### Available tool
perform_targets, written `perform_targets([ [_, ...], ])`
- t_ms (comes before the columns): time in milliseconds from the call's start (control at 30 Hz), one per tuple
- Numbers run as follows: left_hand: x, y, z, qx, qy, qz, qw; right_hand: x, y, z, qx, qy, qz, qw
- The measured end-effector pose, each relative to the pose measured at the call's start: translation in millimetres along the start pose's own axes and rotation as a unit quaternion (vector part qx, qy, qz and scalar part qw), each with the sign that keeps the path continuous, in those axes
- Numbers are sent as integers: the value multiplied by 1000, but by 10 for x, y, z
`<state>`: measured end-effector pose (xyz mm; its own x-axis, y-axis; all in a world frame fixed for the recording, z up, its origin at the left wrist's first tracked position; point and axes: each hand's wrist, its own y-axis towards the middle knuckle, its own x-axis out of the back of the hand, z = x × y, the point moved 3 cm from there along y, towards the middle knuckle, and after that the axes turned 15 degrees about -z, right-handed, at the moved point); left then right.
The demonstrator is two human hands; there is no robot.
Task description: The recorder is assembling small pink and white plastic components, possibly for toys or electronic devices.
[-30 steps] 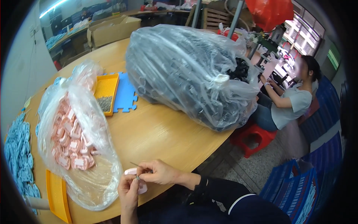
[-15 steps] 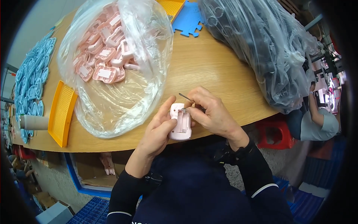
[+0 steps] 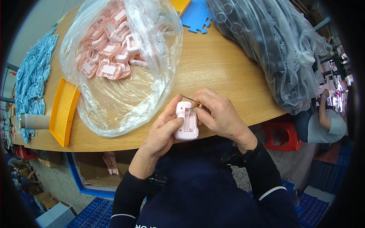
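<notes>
At left lie light-blue parts (image 3: 32,87) in a heap, then a yellow tray (image 3: 64,110) and a clear bag (image 3: 121,112), placed near perhaps for easy reach of its pink shells (image 3: 109,70). The left hand (image 3: 157,131) grips the pink casing (image 3: 186,135) by the table (image 3: 228,64) edge, its compartment (image 3: 189,121) upward, likely for good view. The right hand (image 3: 218,114) grips a thin metal rod (image 3: 188,98) while pinching at the compartment's upper end; whether it holds something there, I cannot tell
</notes>
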<state>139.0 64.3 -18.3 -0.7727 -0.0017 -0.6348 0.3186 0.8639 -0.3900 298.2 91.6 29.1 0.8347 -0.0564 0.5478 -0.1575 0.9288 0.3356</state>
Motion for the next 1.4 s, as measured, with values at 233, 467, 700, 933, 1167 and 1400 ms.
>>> perform_targets([
  [233, -55, -36, -50, 18, 16, -23, 999, -59, -16, 109, 87, -92, -42, 991],
  [467, -41, -38, -23, 26, -7, -33, 999, -88, -85, 100, 114, -135, -46, 983],
  [700, -15, -6, -11, 30, -28, 0, 999, -52, -32, 27, 36, -53, -54, 996],
  [933, -20, -19, -25, 16, 27, 12, 999, -30, 23, 128, 58, -122, 3, 991],
  [1167, -48, 20, -43, 23, 31, 30, 999, 2, 138, 111, -58, -45, 72, 995],
  [1400, -32, -3, -20, 28, 114, 61, 991, 1, 197, 120, -30, -28, 156, 987],
])
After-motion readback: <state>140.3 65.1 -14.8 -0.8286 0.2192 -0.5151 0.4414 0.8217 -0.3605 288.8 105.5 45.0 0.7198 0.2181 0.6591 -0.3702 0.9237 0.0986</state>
